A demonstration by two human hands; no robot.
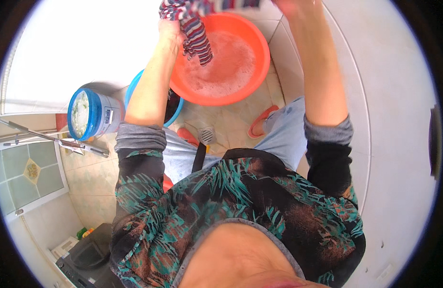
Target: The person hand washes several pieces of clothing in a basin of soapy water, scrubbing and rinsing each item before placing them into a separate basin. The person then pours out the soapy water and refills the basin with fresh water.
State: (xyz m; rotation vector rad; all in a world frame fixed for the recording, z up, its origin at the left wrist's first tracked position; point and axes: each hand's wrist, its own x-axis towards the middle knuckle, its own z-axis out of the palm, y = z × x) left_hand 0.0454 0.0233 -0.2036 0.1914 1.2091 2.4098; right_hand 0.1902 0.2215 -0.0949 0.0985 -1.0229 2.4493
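Observation:
At the top of the view my left hand (171,31) grips a striped cloth (199,36) in red, white and dark blue. One end of it hangs over the orange-red plastic basin (265,61), which holds sudsy water (228,68). Another stretch of the cloth runs right along the top edge, blurred, towards my right hand (291,7). That hand is cut off by the frame's edge, so its fingers and whatever they hold are hidden.
A blue tub (178,113) with dark cloth stands partly behind my left forearm. Left of it is a lidded bucket (84,114). A metal pole (48,136) reaches in from the left. Tiled walls flank the basin, and a floor drain (207,135) lies between my slippered feet.

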